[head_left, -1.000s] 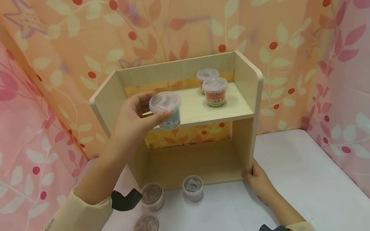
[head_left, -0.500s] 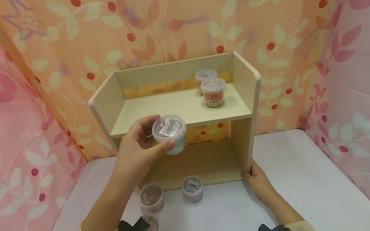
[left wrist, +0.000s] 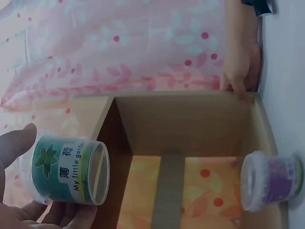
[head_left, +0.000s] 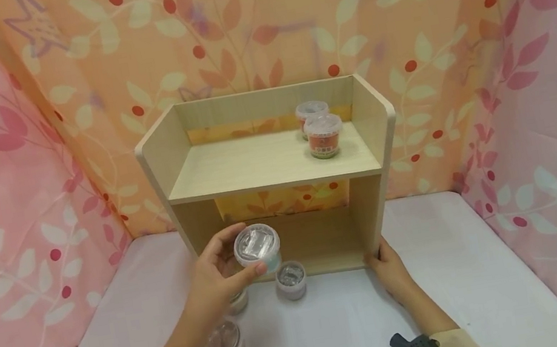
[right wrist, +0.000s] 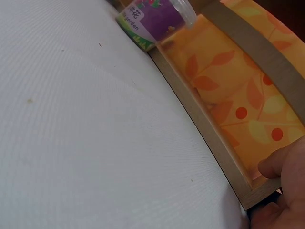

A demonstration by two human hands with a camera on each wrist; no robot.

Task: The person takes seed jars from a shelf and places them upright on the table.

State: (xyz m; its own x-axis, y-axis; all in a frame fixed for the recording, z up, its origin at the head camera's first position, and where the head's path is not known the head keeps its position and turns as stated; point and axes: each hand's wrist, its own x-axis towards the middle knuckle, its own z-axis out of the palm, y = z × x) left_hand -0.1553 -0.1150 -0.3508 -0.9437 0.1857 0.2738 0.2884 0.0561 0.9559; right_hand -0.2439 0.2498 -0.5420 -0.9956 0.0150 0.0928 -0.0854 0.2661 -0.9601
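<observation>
My left hand (head_left: 213,279) holds a clear lidded plastic cup (head_left: 257,244) between thumb and fingers, in front of the shelf's lower compartment. In the left wrist view this cup (left wrist: 62,169) shows a teal "My little garden" label with a leaf. At the lower right front corner of the small wooden shelf (head_left: 232,163), my right hand (head_left: 392,274) grips the side panel; the right wrist view shows the thumb (right wrist: 274,164) inside the panel. A purple-labelled cup (head_left: 292,281) stands on the table by the shelf's front edge, just below the held cup.
Two orange-labelled cups, one in front (head_left: 324,140) and one behind (head_left: 309,109), stand at the right of the upper shelf. Two more lidded cups, a nearer one (head_left: 223,343) and one partly hidden by my hand (head_left: 239,304), stand on the white table (head_left: 339,335).
My left hand has lowered the teal-labelled cup from upper-shelf height to before the lower compartment. The right hand stays on the shelf's corner.
</observation>
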